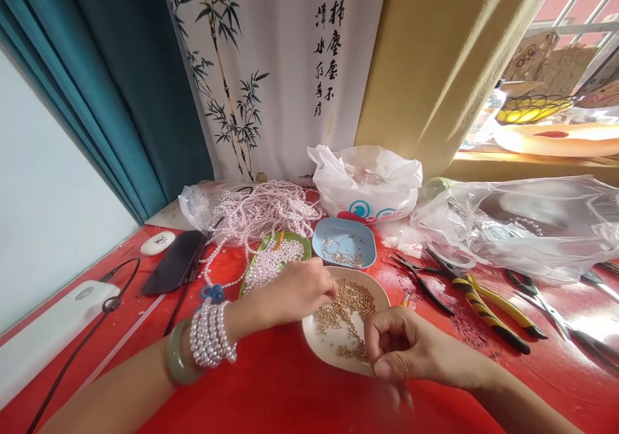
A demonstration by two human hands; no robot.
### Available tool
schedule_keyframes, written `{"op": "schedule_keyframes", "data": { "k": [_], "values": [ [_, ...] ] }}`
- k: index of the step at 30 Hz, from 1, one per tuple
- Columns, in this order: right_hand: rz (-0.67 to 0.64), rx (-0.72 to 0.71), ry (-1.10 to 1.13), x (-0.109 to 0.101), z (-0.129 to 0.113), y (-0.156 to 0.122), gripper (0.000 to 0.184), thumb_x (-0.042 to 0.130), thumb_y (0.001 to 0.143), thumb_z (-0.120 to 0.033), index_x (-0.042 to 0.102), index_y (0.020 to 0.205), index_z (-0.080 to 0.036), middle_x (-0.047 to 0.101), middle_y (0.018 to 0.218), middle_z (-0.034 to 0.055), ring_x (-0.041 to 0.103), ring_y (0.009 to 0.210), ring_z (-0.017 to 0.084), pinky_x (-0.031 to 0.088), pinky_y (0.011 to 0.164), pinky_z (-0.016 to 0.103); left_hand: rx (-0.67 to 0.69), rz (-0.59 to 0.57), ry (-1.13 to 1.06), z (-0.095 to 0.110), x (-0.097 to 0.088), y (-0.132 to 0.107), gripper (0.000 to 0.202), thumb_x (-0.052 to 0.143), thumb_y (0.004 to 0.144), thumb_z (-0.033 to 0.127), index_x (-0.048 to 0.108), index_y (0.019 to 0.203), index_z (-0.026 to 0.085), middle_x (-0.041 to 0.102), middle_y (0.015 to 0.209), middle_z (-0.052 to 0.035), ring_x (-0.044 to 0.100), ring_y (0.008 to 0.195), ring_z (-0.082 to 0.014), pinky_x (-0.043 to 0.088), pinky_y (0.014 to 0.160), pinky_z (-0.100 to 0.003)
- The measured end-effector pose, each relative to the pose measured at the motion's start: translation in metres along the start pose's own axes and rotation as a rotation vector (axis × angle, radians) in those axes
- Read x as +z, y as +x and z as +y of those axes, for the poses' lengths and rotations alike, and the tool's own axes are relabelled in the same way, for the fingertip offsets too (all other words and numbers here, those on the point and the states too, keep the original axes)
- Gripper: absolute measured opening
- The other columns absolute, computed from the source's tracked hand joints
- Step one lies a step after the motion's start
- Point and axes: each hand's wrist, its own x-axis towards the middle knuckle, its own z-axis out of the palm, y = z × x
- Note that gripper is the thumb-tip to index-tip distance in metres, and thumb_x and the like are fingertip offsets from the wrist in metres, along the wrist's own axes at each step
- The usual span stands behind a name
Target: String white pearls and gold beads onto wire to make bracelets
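My left hand reaches over the cream dish of small gold beads, fingers pinched together at the beads; what they hold is too small to make out. My left wrist wears a wound pearl bracelet and a green jade bangle. My right hand hovers at the dish's near right edge, fingers curled in a pinch on something I cannot make out. Behind the dish stand a green dish of loose pearls and a blue dish of small metal pins.
A pile of pearl strands lies at the back. Yellow-handled pliers and other pliers lie to the right on the red table. Plastic bags, a dark phone, a white power bank with cable stand around.
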Motion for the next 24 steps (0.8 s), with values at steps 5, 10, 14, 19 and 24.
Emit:
{"op": "schedule_keyframes", "data": {
  "k": [5, 10, 14, 19, 24],
  "values": [
    [-0.021, 0.010, -0.035, 0.000, -0.001, -0.001, 0.024, 0.068, 0.067, -0.032, 0.052, 0.065, -0.014, 0.055, 0.044, -0.0069, 0.053, 0.037, 0.004, 0.038, 0.035, 0.011, 0.053, -0.009, 0.027, 0.002, 0.001, 0.000, 0.010, 0.059, 0.075, 0.029, 0.064, 0.080, 0.022, 0.061, 0.075, -0.0011, 0.051, 0.081, -0.0187, 0.038, 0.056, -0.025],
    [-0.018, 0.026, -0.087, 0.001, -0.001, -0.001, 0.024, 0.069, 0.066, -0.032, 0.053, 0.065, -0.014, 0.056, 0.046, -0.0064, 0.053, 0.038, 0.004, 0.038, 0.037, 0.011, 0.054, -0.004, 0.039, 0.002, 0.004, 0.000, 0.007, 0.057, 0.076, 0.023, 0.063, 0.078, 0.023, 0.062, 0.076, -0.0001, 0.051, 0.080, -0.0176, 0.036, 0.055, -0.025],
    [-0.003, 0.042, -0.119, 0.002, -0.003, -0.001, 0.025, 0.069, 0.065, -0.034, 0.053, 0.064, -0.014, 0.054, 0.045, -0.0074, 0.051, 0.038, 0.003, 0.036, 0.036, 0.010, 0.036, 0.007, 0.027, 0.004, 0.006, 0.000, 0.008, 0.054, 0.076, 0.020, 0.062, 0.075, 0.021, 0.061, 0.073, -0.0006, 0.052, 0.078, -0.0172, 0.036, 0.055, -0.025],
    [0.012, 0.020, -0.118, 0.003, -0.004, -0.001, 0.027, 0.069, 0.064, -0.035, 0.054, 0.063, -0.014, 0.054, 0.048, -0.0061, 0.050, 0.038, 0.003, 0.038, 0.038, 0.012, 0.026, -0.010, -0.092, -0.001, -0.001, -0.001, 0.013, 0.052, 0.075, 0.015, 0.064, 0.077, 0.020, 0.062, 0.076, -0.0016, 0.053, 0.078, -0.0163, 0.040, 0.062, -0.025],
    [0.132, -0.087, -0.104, 0.000, -0.006, 0.000, 0.026, 0.065, 0.069, -0.036, 0.054, 0.066, -0.013, 0.061, 0.060, 0.0004, 0.054, 0.050, 0.006, 0.043, 0.051, 0.017, -0.061, 0.061, -0.266, -0.015, -0.023, -0.004, 0.019, 0.047, 0.077, 0.013, 0.065, 0.082, 0.019, 0.063, 0.081, -0.0015, 0.055, 0.077, -0.0138, 0.041, 0.072, -0.026]
  ]
}}
